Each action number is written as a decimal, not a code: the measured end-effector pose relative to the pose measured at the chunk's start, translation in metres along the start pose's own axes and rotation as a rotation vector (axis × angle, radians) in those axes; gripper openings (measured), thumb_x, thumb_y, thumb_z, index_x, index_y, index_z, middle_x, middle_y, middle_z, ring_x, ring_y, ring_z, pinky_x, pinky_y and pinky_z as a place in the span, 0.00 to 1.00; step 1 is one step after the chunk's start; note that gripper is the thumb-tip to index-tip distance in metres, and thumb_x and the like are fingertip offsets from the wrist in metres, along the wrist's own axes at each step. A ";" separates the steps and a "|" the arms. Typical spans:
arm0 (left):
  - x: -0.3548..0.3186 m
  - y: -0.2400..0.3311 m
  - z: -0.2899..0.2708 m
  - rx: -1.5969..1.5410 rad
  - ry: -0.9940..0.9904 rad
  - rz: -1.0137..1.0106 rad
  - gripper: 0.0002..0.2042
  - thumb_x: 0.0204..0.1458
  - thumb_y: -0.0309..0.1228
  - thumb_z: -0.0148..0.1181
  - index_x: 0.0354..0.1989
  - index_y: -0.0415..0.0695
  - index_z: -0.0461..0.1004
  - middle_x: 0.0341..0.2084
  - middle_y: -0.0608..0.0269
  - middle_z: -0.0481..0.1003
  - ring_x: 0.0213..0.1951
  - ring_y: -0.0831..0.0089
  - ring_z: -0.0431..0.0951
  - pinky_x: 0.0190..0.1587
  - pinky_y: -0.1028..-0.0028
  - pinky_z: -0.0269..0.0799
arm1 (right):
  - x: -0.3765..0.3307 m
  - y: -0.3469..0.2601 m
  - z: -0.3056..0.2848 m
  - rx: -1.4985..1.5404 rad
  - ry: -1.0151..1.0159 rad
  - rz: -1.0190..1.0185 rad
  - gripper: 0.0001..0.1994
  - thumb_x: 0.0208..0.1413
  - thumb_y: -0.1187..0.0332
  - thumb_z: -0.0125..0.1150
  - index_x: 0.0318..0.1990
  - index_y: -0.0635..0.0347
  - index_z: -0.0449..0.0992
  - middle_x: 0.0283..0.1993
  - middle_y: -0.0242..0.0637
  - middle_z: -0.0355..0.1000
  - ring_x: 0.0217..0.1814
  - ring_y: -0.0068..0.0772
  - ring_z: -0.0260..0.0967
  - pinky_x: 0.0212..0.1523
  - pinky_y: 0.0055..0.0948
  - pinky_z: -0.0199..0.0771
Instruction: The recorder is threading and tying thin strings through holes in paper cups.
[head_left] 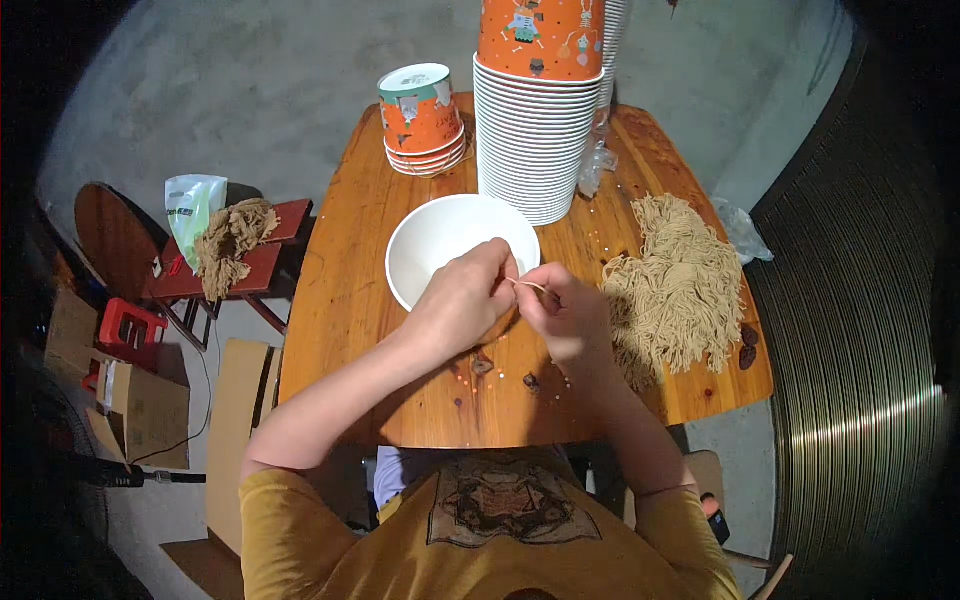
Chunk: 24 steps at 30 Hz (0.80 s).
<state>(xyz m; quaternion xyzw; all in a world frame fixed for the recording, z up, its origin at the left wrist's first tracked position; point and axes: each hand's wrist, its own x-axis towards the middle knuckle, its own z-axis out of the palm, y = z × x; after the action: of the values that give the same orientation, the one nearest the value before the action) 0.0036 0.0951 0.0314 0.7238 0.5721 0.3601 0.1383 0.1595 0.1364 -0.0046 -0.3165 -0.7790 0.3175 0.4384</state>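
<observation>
A thin tan cord [527, 284] runs between my fingertips over the middle of the table. My left hand [468, 292] is closed in a pinch on one part of it, and my right hand [563, 312] pinches it just to the right. Behind my left hand is a white paper tub [425, 240], its open mouth facing up and its right front rim partly covered by my fingers. Whether my left hand touches the tub I cannot tell. To the right of my right hand lies a big heap of tan cords [680, 285].
A tall stack of nested paper tubs [535, 130] stands behind the white tub. A shorter upside-down stack of orange tubs [420, 125] is at back left. Small beads [475, 392] dot the wooden table [340, 300]. Farther left, more cord [235, 240] hangs on a red stool [285, 225].
</observation>
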 end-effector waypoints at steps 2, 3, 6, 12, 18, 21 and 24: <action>0.001 0.001 0.000 -0.237 -0.043 -0.204 0.06 0.47 0.24 0.55 0.31 0.38 0.66 0.23 0.53 0.71 0.28 0.58 0.74 0.32 0.66 0.69 | 0.000 -0.003 -0.001 0.002 -0.005 0.024 0.06 0.50 0.71 0.60 0.34 0.59 0.69 0.19 0.35 0.65 0.20 0.28 0.65 0.22 0.29 0.64; 0.001 0.001 -0.001 -0.237 -0.044 -0.204 0.06 0.47 0.24 0.55 0.31 0.38 0.66 0.23 0.53 0.71 0.28 0.58 0.74 0.32 0.66 0.69 | 0.000 -0.004 -0.001 0.004 -0.011 0.047 0.06 0.50 0.72 0.60 0.33 0.59 0.69 0.17 0.34 0.63 0.18 0.25 0.62 0.21 0.28 0.63; 0.002 0.001 -0.003 -0.258 -0.048 -0.245 0.05 0.47 0.23 0.55 0.30 0.38 0.65 0.20 0.58 0.69 0.25 0.70 0.72 0.30 0.71 0.68 | -0.001 -0.002 0.001 0.034 0.028 0.028 0.06 0.50 0.73 0.60 0.33 0.58 0.69 0.16 0.31 0.59 0.17 0.21 0.57 0.20 0.26 0.59; 0.005 -0.013 0.001 -0.555 -0.109 -0.250 0.08 0.48 0.21 0.55 0.34 0.42 0.64 0.24 0.71 0.66 0.28 0.83 0.65 0.29 0.80 0.66 | -0.001 0.009 0.010 0.199 0.079 0.043 0.03 0.52 0.77 0.56 0.31 0.61 0.68 0.17 0.21 0.57 0.19 0.10 0.51 0.20 0.17 0.51; 0.009 -0.010 -0.004 -0.657 -0.163 -0.280 0.13 0.48 0.17 0.54 0.41 0.41 0.61 0.29 0.69 0.66 0.32 0.83 0.66 0.37 0.83 0.67 | -0.001 0.013 0.010 0.227 0.083 0.123 0.04 0.53 0.72 0.57 0.33 0.61 0.68 0.17 0.28 0.59 0.19 0.16 0.56 0.21 0.22 0.58; 0.010 -0.011 -0.004 -0.702 -0.165 -0.300 0.13 0.49 0.16 0.54 0.42 0.40 0.61 0.29 0.69 0.67 0.33 0.82 0.67 0.39 0.83 0.66 | -0.001 0.017 0.006 0.378 0.027 0.173 0.05 0.54 0.72 0.56 0.35 0.61 0.68 0.18 0.27 0.60 0.20 0.16 0.57 0.21 0.22 0.60; 0.010 -0.014 -0.002 -0.705 -0.178 -0.307 0.13 0.50 0.17 0.54 0.42 0.40 0.61 0.29 0.68 0.67 0.34 0.82 0.67 0.40 0.83 0.66 | 0.000 0.013 0.002 0.321 0.046 0.109 0.05 0.54 0.72 0.56 0.38 0.60 0.69 0.19 0.27 0.60 0.21 0.15 0.56 0.21 0.21 0.59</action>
<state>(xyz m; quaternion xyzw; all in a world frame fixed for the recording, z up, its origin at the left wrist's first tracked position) -0.0073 0.1083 0.0282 0.5663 0.5008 0.4456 0.4796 0.1601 0.1433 -0.0155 -0.2914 -0.6898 0.4536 0.4833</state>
